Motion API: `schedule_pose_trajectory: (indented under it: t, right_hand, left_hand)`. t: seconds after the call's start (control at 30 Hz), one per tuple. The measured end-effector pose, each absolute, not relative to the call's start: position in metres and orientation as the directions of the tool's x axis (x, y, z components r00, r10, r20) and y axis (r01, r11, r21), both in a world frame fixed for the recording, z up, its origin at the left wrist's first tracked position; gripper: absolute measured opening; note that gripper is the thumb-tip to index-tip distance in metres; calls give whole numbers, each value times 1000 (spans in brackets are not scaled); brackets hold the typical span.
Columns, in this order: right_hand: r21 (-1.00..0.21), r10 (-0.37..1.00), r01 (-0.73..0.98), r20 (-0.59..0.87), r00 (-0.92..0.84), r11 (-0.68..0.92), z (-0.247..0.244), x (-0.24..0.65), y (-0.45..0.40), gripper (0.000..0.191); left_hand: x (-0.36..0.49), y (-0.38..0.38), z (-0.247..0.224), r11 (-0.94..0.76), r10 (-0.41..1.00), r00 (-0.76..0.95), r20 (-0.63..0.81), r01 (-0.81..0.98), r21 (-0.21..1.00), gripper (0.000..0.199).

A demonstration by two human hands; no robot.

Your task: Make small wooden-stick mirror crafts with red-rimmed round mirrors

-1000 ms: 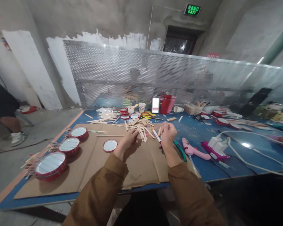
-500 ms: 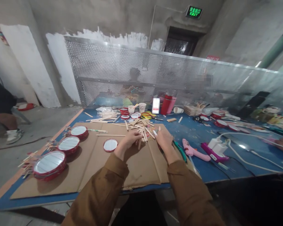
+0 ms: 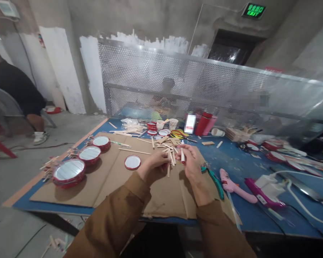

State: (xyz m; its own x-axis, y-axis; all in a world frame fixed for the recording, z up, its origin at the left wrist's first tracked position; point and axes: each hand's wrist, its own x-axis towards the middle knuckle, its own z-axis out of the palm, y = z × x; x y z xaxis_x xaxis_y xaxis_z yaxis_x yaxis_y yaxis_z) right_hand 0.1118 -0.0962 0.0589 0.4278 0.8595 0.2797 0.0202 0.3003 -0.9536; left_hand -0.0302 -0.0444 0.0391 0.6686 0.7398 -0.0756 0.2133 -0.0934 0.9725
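Observation:
My left hand (image 3: 157, 162) is closed with fingertips pinched on a flat wooden craft stick (image 3: 168, 171), which points down over the brown cardboard (image 3: 161, 200). Just to its right, my right hand (image 3: 192, 163) grips a slim white tube (image 3: 182, 152) with a red lower end, held almost upright. Whether it is a glue tube or a pen I cannot tell. Behind both hands lies a loose pile of craft sticks (image 3: 169, 143). Left of my left hand, a round red-rimmed disc (image 3: 132, 162) rests flat on the cardboard.
Three red drum-like rounds (image 3: 68, 171) with sticks line the cardboard's left side. Teal-handled pliers (image 3: 216, 182), a pink glue gun (image 3: 237, 186) and a purple power strip (image 3: 263, 195) lie at right. Red bottles (image 3: 204, 123) stand behind. A seated person (image 3: 18, 84) is far left.
The view has turned left, so the table appears shifted right. My right hand has come closer to the left, and the white tube now stands more upright with its red end showing.

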Motion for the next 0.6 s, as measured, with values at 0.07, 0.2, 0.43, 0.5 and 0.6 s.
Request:
schedule_pose_trajectory:
  t: [0.07,0.2,0.43,0.5,0.6]
  right_hand:
    - [-948,890,-72,264,371,311,59,101,-99,30]
    - [-897,770,139,434,467,420,55,103,-102,39]
    - [-904,615,277,425,664,325,46,113,-100,36]
    - [-933,704,217,360,612,288,43,110,-98,42]
    - [-951,767,120,302,566,285,40,105,-96,49]
  left_hand:
    - [-30,-42,36,-53,728,679,-100,202,978,17]
    - [-28,-37,31,-7,767,634,-96,159,987,14]
    - [-31,-40,36,-19,808,587,-46,105,994,21]
    - [-32,-41,37,-47,790,613,-19,91,995,21]
    - [-32,-42,36,-82,760,650,5,89,993,23]
